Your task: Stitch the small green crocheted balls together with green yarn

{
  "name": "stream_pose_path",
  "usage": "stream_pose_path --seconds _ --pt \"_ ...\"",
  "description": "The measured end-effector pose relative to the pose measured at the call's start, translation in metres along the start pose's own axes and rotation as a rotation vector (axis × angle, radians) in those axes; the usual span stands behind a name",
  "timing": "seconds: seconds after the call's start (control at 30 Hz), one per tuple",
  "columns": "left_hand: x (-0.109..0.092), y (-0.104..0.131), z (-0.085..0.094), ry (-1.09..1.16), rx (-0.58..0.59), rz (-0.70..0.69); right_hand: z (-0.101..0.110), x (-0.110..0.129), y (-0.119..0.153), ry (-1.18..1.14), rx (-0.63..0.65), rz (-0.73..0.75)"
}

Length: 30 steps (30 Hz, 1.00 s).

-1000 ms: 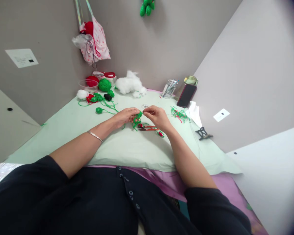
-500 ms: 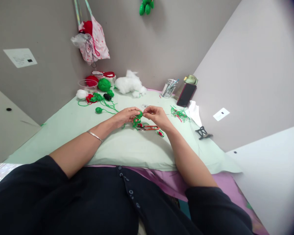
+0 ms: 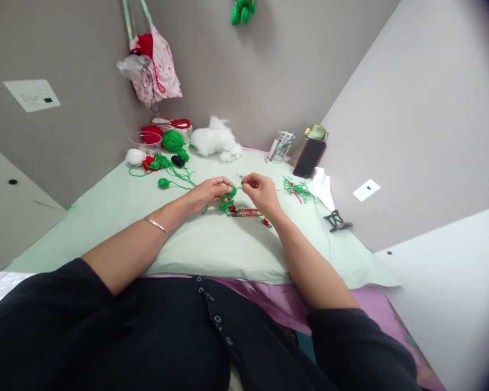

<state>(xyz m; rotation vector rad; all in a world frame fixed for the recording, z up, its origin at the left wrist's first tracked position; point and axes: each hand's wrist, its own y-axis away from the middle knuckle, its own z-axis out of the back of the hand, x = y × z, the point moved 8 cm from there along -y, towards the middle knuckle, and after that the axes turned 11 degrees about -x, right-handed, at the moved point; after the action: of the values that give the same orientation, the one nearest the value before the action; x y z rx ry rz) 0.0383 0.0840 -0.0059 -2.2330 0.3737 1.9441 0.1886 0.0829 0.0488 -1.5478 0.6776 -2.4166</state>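
My left hand (image 3: 212, 194) pinches a small green crochet piece (image 3: 227, 200) with a bit of red on it. Just to its right, my right hand (image 3: 259, 190) has thumb and forefinger closed on a green yarn strand (image 3: 239, 188) that runs from the piece. Whether a needle is also in those fingers is too small to tell. Below the hands lie orange thread snips (image 3: 248, 212) on the pale green cloth (image 3: 228, 247). A small red and green piece (image 3: 267, 222) rests by their handle end.
At the back left are a green yarn ball (image 3: 173, 140), a clear tub (image 3: 145, 140) and white stuffing (image 3: 214, 138). Back right stand a cup of pens (image 3: 281, 147) and a phone (image 3: 309, 158). Yarn scraps (image 3: 298, 189) and a black claw clip (image 3: 338, 221) lie on the right.
My right hand has drawn slightly away from the crochet piece, up and to the right, and a green strand now shows between them. The left hand has hardly moved.
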Motion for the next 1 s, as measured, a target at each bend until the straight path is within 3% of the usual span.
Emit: stream_pose_path --seconds 0.07,0.2,0.57,1.0 --pt "0.001 0.001 -0.001 0.005 0.019 0.014 0.008 -0.011 -0.007 -0.102 -0.047 -0.114" --pt "0.003 0.001 -0.001 0.043 0.012 0.047 0.008 -0.02 -0.01 -0.326 0.026 -0.227" --pt "0.001 -0.001 0.001 0.056 0.005 0.041 0.022 -0.014 -0.016 -0.442 -0.086 -0.052" --pt "0.0 -0.002 0.004 0.044 -0.013 0.028 0.03 -0.018 -0.018 -0.557 -0.19 -0.114"
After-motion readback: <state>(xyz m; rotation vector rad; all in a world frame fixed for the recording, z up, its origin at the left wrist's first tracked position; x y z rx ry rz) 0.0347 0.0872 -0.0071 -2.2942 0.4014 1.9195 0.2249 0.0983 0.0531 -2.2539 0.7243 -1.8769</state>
